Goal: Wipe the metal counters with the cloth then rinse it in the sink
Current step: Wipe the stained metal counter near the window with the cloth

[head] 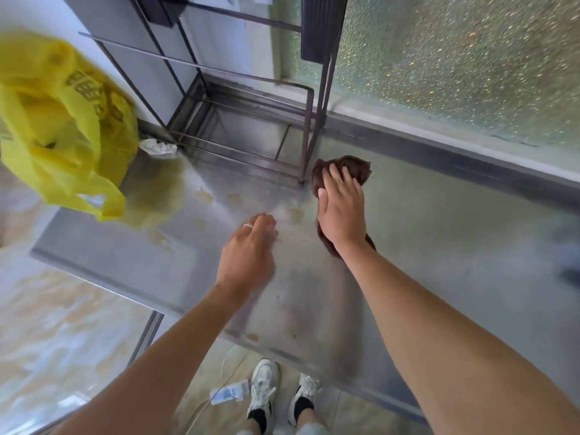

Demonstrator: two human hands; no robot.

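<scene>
Metal counter (439,246): right hand (340,215) presses cloth (342,166) beside rack (306,136).

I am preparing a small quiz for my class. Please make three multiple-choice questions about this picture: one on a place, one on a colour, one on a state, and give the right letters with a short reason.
1. Where does the cloth lie?
A. on the metal counter, beside the foot of the wire rack
B. inside the yellow bag
C. on the floor by the shoes

2. What colour is the cloth?
A. white
B. dark brown
C. blue

3. How is the right hand?
A. gripping the rack
B. pressed flat on the cloth
C. raised, touching nothing

Key: 1 A, it lies on the counter by the rack's foot; 2 B, its edges show dark brown; 3 B, straight fingers lie over it.
</scene>
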